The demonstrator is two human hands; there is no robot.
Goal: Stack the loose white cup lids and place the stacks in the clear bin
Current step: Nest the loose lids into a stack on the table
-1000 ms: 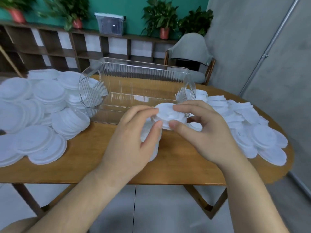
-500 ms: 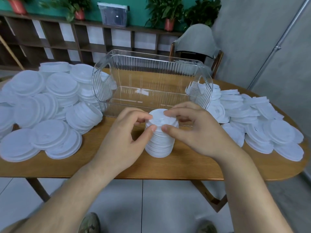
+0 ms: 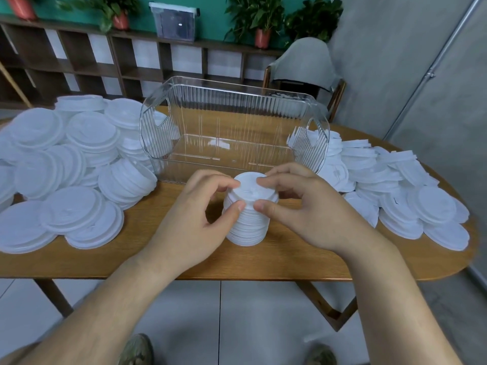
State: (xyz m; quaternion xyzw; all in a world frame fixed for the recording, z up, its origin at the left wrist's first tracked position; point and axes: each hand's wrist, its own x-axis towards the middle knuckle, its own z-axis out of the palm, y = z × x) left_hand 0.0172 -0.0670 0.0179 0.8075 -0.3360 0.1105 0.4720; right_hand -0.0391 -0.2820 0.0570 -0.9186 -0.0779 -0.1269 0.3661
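Two hands, left hand (image 3: 192, 222) & right hand (image 3: 313, 217), were curled round the lid stack (image 3: 247, 227), which was pinched near its top; it was stood on table (image 3: 290, 262) just before clear bin (image 3: 237, 88). If lifted by top only, it cd be split/toppled.

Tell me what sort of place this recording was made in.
Likely an office or lounge-style room used as a makeshift workspace: a wooden table piled with loose lids, open shelving topped with potted plants along a green wall, and a cloth-draped chair.
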